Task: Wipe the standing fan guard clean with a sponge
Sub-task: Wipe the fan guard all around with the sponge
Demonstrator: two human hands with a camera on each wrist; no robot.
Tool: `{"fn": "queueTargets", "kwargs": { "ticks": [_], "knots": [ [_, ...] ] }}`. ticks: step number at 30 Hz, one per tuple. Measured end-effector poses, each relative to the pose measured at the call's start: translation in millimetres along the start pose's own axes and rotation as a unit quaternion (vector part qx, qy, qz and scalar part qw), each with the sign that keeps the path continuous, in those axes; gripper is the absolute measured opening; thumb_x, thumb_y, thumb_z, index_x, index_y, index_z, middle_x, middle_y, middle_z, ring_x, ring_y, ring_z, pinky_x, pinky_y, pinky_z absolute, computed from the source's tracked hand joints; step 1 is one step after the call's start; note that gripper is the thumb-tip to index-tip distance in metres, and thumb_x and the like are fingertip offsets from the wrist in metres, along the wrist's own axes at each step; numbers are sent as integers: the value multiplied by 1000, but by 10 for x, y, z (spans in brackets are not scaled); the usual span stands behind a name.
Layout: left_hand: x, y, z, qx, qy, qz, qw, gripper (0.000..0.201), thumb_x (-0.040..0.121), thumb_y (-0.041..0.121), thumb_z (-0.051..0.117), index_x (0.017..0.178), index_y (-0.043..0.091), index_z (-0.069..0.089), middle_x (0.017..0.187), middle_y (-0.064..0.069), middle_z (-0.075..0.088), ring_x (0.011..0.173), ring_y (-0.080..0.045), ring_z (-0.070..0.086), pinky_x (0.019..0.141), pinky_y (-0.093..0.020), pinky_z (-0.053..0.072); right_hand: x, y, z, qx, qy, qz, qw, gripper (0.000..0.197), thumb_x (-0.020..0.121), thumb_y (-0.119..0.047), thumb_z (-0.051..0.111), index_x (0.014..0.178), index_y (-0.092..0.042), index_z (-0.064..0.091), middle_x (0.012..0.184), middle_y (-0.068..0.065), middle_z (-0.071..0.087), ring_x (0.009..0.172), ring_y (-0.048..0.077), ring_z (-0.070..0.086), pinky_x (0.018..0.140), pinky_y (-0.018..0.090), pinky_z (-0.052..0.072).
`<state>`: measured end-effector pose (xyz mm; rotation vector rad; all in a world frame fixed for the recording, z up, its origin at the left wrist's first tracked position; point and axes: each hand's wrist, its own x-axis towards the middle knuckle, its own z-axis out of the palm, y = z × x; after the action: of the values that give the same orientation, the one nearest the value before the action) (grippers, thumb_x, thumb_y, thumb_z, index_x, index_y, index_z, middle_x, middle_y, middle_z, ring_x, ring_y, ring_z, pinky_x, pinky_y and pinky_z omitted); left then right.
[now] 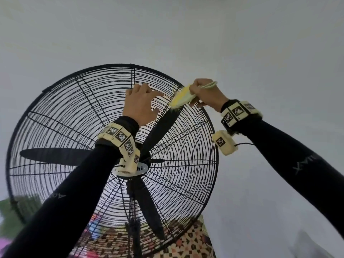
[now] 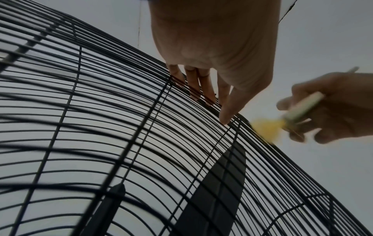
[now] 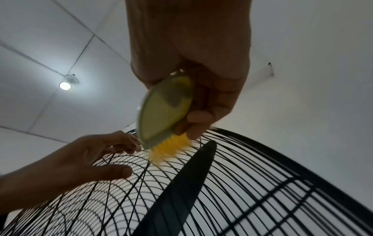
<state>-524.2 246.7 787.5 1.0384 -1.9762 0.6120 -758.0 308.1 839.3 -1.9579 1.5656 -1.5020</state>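
The standing fan's black wire guard (image 1: 74,112) fills the head view, seen from below. My left hand (image 1: 141,103) rests on its upper wires, fingers spread and thumb out; in the left wrist view the fingers (image 2: 201,86) lie straight on the wires. My right hand (image 1: 206,94) grips a pale green scrubber (image 1: 181,98) with yellow bristles. The bristles (image 3: 169,148) press on the guard's upper right wires, just right of the left hand (image 3: 80,159). The scrubber (image 2: 266,127) is blurred in the left wrist view.
Black fan blades (image 1: 160,127) sit behind the guard, one right under the scrubber. A silver hub badge (image 1: 139,169) marks the centre. White wall and ceiling surround the fan, with a lit ceiling lamp (image 3: 65,85). Patterned fabric (image 1: 188,243) lies below.
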Motion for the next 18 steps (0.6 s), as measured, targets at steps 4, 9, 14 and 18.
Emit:
{"fn": "queueTargets", "kwargs": {
  "ticks": [4,9,14,18],
  "knots": [
    [2,60,16,1,-7,1,1000,52,82,35,74,133,34,64,110,-2,52,111,-28,46,99,-46,33,-106,176,-258,-193,-57,111,973,24,95,-28,58,90,-6,68,74,11,77,64,23,73,53,25,53],
    [-5,45,-2,-3,-6,-1,1000,52,82,35,73,133,35,64,108,0,50,110,-27,46,97,-44,34,144,-71,-295,190,17,43,981,37,96,-6,58,131,-9,49,118,14,57,92,24,67,62,25,58],
    [-16,-24,7,-9,7,8,1000,51,83,35,74,133,34,64,107,0,50,108,-27,47,95,-44,34,333,2,-19,364,21,91,927,8,99,-7,57,104,-1,55,97,14,62,78,23,72,67,28,62],
    [-16,11,42,-6,17,10,1000,52,81,33,76,132,33,66,107,-1,51,106,-28,47,95,-46,35,206,397,-233,399,79,153,900,10,97,-4,46,96,1,55,90,17,59,63,25,72,54,27,58]
  ]
}}
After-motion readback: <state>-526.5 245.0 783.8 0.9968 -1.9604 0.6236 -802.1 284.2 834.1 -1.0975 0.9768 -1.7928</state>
